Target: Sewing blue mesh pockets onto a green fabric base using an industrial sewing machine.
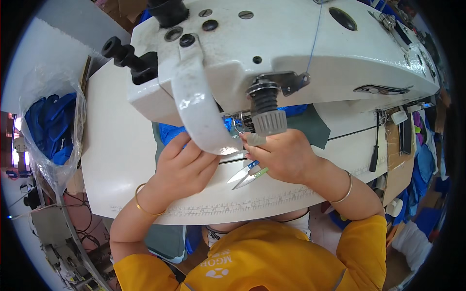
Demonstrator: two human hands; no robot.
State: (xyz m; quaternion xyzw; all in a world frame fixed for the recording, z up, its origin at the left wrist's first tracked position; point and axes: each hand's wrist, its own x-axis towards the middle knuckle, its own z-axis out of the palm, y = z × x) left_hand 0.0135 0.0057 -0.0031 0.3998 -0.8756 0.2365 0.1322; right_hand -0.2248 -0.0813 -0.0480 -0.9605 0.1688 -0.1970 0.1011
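My left hand is bent over the near edge of a shiny blue fabric piece, its fingers together and their tips hidden behind the machine's white curved lever. Under the blue piece lies dark grey-green fabric, spreading out on both sides. My right hand is closed close to the needle area, fingertips partly covered by a ridged tension knob. Thread snips with blue and green arms stick out from under its palm, blades toward my body.
The white sewing machine head stands over the work. A printed ruler strip follows the near edge of the white table. A clear bag of blue fabric hangs at left. A black-handled screwdriver lies on the right.
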